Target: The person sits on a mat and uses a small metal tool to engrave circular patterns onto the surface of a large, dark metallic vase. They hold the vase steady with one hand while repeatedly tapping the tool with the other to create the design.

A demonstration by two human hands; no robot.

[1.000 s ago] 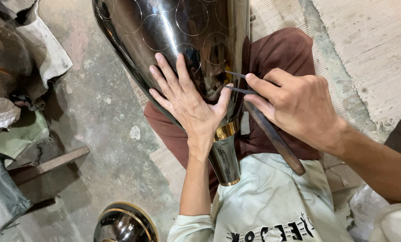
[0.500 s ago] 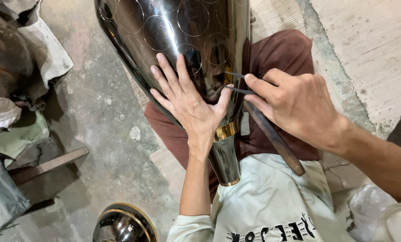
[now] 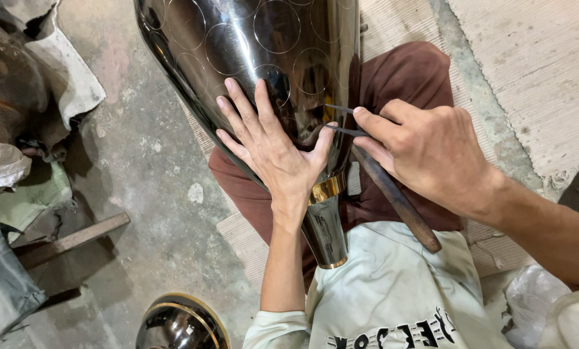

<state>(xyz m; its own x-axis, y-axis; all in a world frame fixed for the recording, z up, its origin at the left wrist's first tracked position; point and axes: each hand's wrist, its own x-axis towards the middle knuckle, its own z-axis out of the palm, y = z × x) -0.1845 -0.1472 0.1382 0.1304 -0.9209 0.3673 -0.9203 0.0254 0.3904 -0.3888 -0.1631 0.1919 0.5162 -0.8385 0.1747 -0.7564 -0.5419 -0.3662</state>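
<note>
Across the person's lap lies a large, dark, mirror-polished vase, its wide body toward the top of the view and its narrow neck, ringed with a brass band, pointing back at the pale shirt. Faint scribed circles cover the shiny surface. The left hand rests flat on the vase, fingers spread wide, thumb stretched toward the right. The right hand pinches a thin two-pronged metal tool, fingers closed on it, the tips touching the vase just beside the left thumb; a dark wooden handle runs back under that hand. On the concrete floor at lower left sits another polished round vessel.
</note>
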